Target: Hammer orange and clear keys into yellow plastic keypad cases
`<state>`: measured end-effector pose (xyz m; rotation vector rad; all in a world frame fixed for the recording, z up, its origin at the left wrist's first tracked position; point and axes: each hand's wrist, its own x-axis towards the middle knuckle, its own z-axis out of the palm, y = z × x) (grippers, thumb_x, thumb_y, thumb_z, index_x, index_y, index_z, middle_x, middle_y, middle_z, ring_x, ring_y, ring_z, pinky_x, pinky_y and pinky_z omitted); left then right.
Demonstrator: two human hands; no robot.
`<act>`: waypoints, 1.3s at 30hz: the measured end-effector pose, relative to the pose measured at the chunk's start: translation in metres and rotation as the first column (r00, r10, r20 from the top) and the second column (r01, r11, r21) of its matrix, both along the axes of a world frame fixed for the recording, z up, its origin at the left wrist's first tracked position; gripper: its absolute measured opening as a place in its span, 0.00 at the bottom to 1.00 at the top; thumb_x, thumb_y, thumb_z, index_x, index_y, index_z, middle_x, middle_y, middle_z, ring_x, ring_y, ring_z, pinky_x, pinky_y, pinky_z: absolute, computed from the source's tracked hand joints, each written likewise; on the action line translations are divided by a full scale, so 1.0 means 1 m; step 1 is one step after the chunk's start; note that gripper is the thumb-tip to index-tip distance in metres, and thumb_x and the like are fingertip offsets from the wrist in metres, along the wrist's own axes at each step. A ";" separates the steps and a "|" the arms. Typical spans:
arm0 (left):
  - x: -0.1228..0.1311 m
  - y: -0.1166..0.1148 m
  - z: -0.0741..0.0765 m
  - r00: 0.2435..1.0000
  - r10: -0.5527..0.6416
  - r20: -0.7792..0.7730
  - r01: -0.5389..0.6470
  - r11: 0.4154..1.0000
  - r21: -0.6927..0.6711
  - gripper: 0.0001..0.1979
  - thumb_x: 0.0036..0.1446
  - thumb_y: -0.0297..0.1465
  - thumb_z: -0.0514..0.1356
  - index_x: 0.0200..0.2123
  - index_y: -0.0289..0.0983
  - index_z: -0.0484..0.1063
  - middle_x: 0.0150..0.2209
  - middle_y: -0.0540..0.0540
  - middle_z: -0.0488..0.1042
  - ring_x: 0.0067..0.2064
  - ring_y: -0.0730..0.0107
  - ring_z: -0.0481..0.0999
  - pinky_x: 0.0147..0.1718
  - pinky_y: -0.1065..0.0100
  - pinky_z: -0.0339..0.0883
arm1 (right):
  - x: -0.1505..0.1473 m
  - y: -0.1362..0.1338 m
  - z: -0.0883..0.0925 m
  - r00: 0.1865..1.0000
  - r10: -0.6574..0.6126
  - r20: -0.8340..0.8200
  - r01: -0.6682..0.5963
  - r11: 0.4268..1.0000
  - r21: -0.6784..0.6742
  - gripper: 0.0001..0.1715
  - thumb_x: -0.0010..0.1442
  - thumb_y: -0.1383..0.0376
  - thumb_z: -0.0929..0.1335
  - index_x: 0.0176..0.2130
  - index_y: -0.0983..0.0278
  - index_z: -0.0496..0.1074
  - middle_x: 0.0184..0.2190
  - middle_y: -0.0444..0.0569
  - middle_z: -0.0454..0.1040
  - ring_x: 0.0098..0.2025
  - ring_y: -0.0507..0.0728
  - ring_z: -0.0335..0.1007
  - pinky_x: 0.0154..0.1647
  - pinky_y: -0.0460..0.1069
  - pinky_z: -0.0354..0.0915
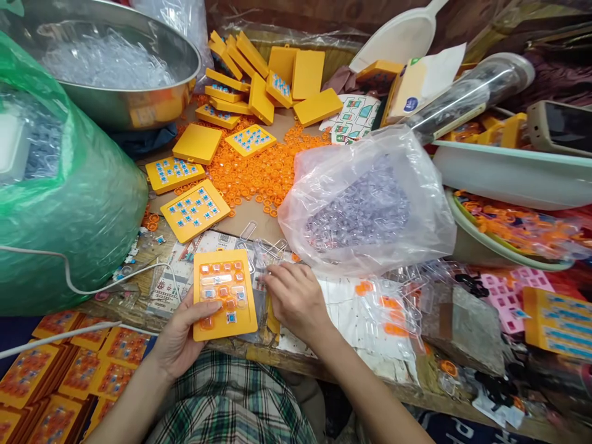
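An orange-yellow plastic panel (225, 336) lies in my left hand (178, 336), which grips its left side with the thumb across the front. Clear and orange pieces fill part of the panel's recess, and a few blue-marked squares show there. My right hand (298, 302) is just right of the panel, fingers curled and pressed together over the bench; whatever they hold is hidden. Just beyond it lie several clear oblong loops (272, 248). Past the panel rests another yellow panel (195, 211) with blue-marked squares.
Orange rings (263, 176) are heaped mid-bench, with yellow panels behind. A plastic bag (296, 216) of small clear parts is to the right. On the left are a green bag (92, 228) and a metal bowl (161, 102). Filled panels (76, 373) are stacked below left.
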<state>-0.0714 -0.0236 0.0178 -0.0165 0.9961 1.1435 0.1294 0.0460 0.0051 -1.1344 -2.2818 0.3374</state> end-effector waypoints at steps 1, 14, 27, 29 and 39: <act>0.000 0.000 0.000 1.000 -0.001 0.009 0.001 1.000 0.008 0.34 0.49 0.18 0.63 0.59 0.37 0.59 0.43 0.42 0.79 0.42 0.63 0.80 0.42 0.66 0.76 | 0.002 -0.002 0.001 0.997 -0.044 -0.056 0.044 0.999 0.004 0.08 0.60 0.71 0.64 0.39 0.62 0.71 0.35 0.50 0.76 0.38 0.57 0.71 0.40 0.53 0.66; 0.026 0.001 -0.002 0.981 -0.185 -0.057 0.194 0.952 0.238 0.35 0.39 0.19 0.70 0.52 0.35 0.61 0.45 0.40 0.77 0.45 0.60 0.78 0.47 0.63 0.71 | -0.027 -0.085 0.000 0.780 -0.299 -0.550 0.156 0.943 -0.293 0.27 0.57 0.74 0.68 0.53 0.53 0.70 0.36 0.46 0.71 0.43 0.55 0.63 0.47 0.54 0.63; 0.034 -0.007 -0.007 0.901 -0.058 -0.429 0.158 0.967 0.201 0.33 0.41 0.27 0.71 0.48 0.36 0.60 0.43 0.42 0.77 0.41 0.62 0.79 0.43 0.63 0.73 | -0.041 -0.089 -0.015 0.219 -0.667 -0.712 -0.183 0.689 -0.702 0.09 0.52 0.67 0.73 0.36 0.56 0.76 0.53 0.47 0.66 0.51 0.57 0.70 0.50 0.55 0.68; 0.034 -0.008 -0.010 0.899 -0.060 -0.434 0.167 0.963 0.213 0.32 0.41 0.27 0.71 0.48 0.36 0.60 0.43 0.42 0.77 0.41 0.63 0.79 0.42 0.64 0.73 | -0.039 -0.088 -0.019 0.191 -0.688 -0.700 -0.173 0.678 -0.714 0.10 0.49 0.68 0.75 0.34 0.56 0.78 0.51 0.47 0.68 0.49 0.58 0.71 0.49 0.55 0.69; 0.031 -0.006 -0.014 0.904 -0.113 -0.412 0.215 0.954 0.209 0.30 0.44 0.28 0.70 0.48 0.37 0.59 0.44 0.43 0.77 0.42 0.65 0.78 0.44 0.65 0.73 | -0.043 -0.091 -0.019 0.222 -0.766 -0.603 -0.090 0.600 -0.795 0.08 0.47 0.65 0.76 0.28 0.61 0.74 0.47 0.47 0.68 0.45 0.56 0.70 0.44 0.50 0.69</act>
